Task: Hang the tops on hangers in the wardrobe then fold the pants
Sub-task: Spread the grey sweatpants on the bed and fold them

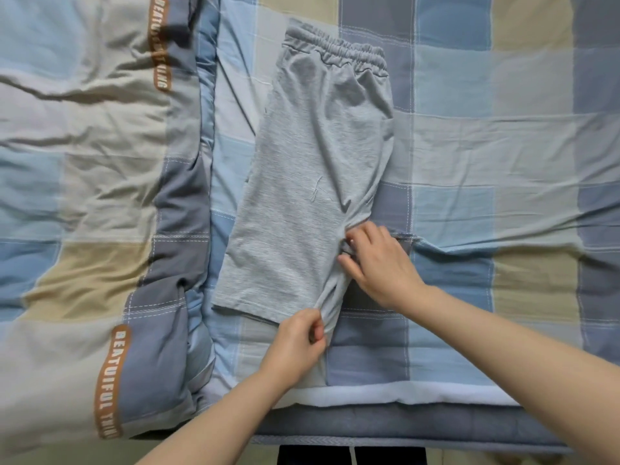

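Grey shorts [308,169] lie folded lengthwise on the checked bed sheet [486,156], with the elastic waistband [339,50] at the far end and the leg hem toward me. My left hand [298,344] pinches the hem's right corner between thumb and fingers. My right hand [379,260] grips the bunched crotch fabric on the shorts' right edge, fingers curled into the cloth. No tops or hangers are in view.
A thick quilt [87,196] in blue, grey and tan squares with orange lettered strips covers the left of the bed. The bed's near edge [402,427] runs along the bottom, with dark trousers of the person just below it.
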`<state>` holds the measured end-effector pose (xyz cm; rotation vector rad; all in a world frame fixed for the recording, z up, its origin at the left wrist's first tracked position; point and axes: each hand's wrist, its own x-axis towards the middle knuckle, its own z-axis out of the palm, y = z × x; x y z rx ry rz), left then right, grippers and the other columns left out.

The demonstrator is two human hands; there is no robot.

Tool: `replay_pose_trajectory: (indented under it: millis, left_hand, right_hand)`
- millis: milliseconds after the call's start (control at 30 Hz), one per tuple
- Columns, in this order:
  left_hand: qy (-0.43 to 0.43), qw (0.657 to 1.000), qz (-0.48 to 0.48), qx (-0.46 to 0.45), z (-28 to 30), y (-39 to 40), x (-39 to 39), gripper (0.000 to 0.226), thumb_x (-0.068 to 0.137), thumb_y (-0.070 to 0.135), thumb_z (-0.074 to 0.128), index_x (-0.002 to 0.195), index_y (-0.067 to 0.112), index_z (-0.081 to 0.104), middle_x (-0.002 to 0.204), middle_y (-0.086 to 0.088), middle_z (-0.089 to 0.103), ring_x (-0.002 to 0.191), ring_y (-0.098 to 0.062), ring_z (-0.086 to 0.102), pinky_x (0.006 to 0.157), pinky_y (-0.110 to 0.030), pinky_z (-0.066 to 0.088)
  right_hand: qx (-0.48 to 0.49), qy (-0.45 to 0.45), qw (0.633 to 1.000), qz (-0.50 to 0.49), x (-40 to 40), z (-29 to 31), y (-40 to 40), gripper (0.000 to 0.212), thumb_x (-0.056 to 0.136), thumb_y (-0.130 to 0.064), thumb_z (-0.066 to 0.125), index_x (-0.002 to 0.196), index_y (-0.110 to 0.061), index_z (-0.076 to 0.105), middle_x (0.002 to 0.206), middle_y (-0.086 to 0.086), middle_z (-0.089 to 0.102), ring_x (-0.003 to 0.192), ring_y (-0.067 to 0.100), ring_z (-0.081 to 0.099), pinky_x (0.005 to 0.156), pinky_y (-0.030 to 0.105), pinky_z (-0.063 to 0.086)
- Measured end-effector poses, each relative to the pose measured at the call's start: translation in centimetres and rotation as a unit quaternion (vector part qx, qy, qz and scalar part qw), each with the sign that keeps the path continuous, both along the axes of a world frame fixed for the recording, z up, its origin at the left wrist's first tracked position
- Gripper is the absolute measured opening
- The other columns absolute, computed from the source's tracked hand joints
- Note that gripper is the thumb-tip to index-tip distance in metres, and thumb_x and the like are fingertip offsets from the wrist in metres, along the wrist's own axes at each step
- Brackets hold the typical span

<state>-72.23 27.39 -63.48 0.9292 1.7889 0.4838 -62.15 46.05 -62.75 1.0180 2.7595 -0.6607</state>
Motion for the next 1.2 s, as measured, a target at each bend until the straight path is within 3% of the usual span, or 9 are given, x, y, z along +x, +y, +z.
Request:
replay_pose_trajectory:
  millis: [100,167,233,400,567,767,1000,1133,1200]
  left_hand:
    - [-0.027,0.996,-0.085,-0.030,0.6,-0.4,-1.8,0.018,0.084,0.009,0.061,0.093,0.023,0.054,0.094,0.004,0.059,0.087,-0.014,0.057,0.080,-0.028,0.045]
    - [0.014,0.966,-0.250,-0.055,1.0,-0.6,-3.4,0.047,0.088,0.011,0.052,0.130,0.029,0.042,0.120,0.000,0.053,0.105,-0.023,0.056,0.089,-0.037,0.046]
    - [0.074,0.914,-0.399,-0.019,1.5,-0.2,-6.1,0.067,0.089,0.006,0.044,0.147,0.034,0.024,0.124,-0.001,0.050,0.102,-0.026,0.056,0.079,-0.038,0.047]
    - [0.341,0.714,-0.561,0.241,2.2,4.5,-15.7,0.049,0.081,0.008,0.033,0.117,0.012,0.067,0.115,-0.011,0.068,0.108,-0.033,0.065,0.086,-0.041,0.056]
    - [0.413,0.612,-0.637,0.222,-1.1,7.4,-21.0,0.059,0.090,0.014,0.027,0.145,0.021,0.046,0.152,-0.008,0.041,0.139,-0.031,0.039,0.112,-0.049,0.033]
    - [0.424,0.639,-0.619,0.171,-3.5,6.8,-21.0,0.063,0.095,0.023,0.030,0.156,0.024,0.015,0.161,-0.002,0.018,0.147,-0.031,0.020,0.118,-0.051,0.023]
    - [0.335,0.694,-0.609,0.186,-1.1,3.7,-15.6,0.064,0.086,0.016,0.033,0.149,0.026,0.039,0.154,-0.006,0.037,0.140,-0.034,0.036,0.108,-0.058,0.036]
    - [0.185,0.774,-0.604,0.054,0.0,0.8,-8.1,0.077,0.091,0.015,0.031,0.154,0.037,-0.007,0.163,0.003,-0.009,0.149,-0.028,-0.014,0.118,-0.047,-0.015]
    - [0.101,0.821,-0.561,0.009,0.4,-0.4,-5.4,0.074,0.096,0.020,0.035,0.154,0.040,-0.004,0.162,0.013,-0.012,0.147,-0.014,-0.021,0.116,-0.040,-0.023]
  right_hand:
    - [0.079,-0.020,0.985,0.153,-0.5,-0.9,-0.3,0.040,0.089,-0.026,0.053,0.122,-0.005,0.058,0.121,0.014,0.057,0.108,0.036,0.055,0.088,0.043,0.049]
    - [0.093,-0.045,0.965,0.242,-0.2,-1.5,-0.1,0.046,0.085,-0.019,0.051,0.127,-0.003,0.058,0.128,0.016,0.057,0.117,0.036,0.055,0.098,0.043,0.046]
    - [0.081,-0.059,0.941,0.324,0.3,-2.1,0.4,0.051,0.086,-0.019,0.041,0.134,-0.004,0.053,0.137,0.016,0.053,0.128,0.032,0.049,0.107,0.046,0.039]
    - [0.075,-0.056,0.901,0.424,1.9,-3.9,2.1,0.055,0.095,-0.013,0.023,0.150,-0.012,0.029,0.152,0.013,0.035,0.142,0.031,0.029,0.114,0.047,0.029]
    - [0.154,-0.001,0.899,0.411,1.3,-6.1,1.0,0.051,0.097,-0.012,0.034,0.146,-0.022,0.038,0.148,0.011,0.042,0.137,0.032,0.037,0.111,0.051,0.032]
    - [0.166,0.035,0.931,0.324,0.6,-6.9,-1.1,0.043,0.096,-0.014,0.042,0.137,-0.021,0.052,0.139,0.010,0.053,0.131,0.036,0.045,0.105,0.055,0.037]
    - [0.136,0.043,0.926,0.350,6.6,-4.5,-0.3,0.042,0.098,-0.014,0.038,0.135,-0.023,0.055,0.140,0.005,0.053,0.133,0.032,0.044,0.105,0.055,0.038]
    - [0.081,0.005,0.911,0.404,12.7,-2.3,-0.7,0.045,0.093,-0.019,0.040,0.135,-0.027,0.054,0.142,0.001,0.051,0.132,0.028,0.045,0.109,0.052,0.035]
    - [0.032,-0.039,0.896,0.441,14.0,-1.2,-0.7,0.048,0.090,-0.028,0.042,0.136,-0.032,0.052,0.143,-0.004,0.049,0.134,0.022,0.045,0.111,0.047,0.033]
